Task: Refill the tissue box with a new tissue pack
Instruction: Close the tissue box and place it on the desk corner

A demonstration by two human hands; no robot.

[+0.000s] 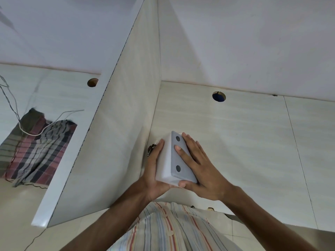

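Observation:
A white tissue box (165,160) with a grey panel (179,158) bearing two dark round spots is tilted on the desk, close to the partition. My left hand (155,171) presses flat against its white left side. My right hand (197,165) lies over the grey panel, fingers spread, thumb hooked on the near corner. Something dark and crinkled (151,148) peeks out behind my left fingertips; I cannot tell what it is. No tissue pack is clearly in sight.
A pale desk (253,142) with a round cable hole (219,96) stretches right. An upright partition (116,124) stands just left of the box. Beyond it lie a checked cloth (36,151), thin wires (10,98) and another hole (92,82).

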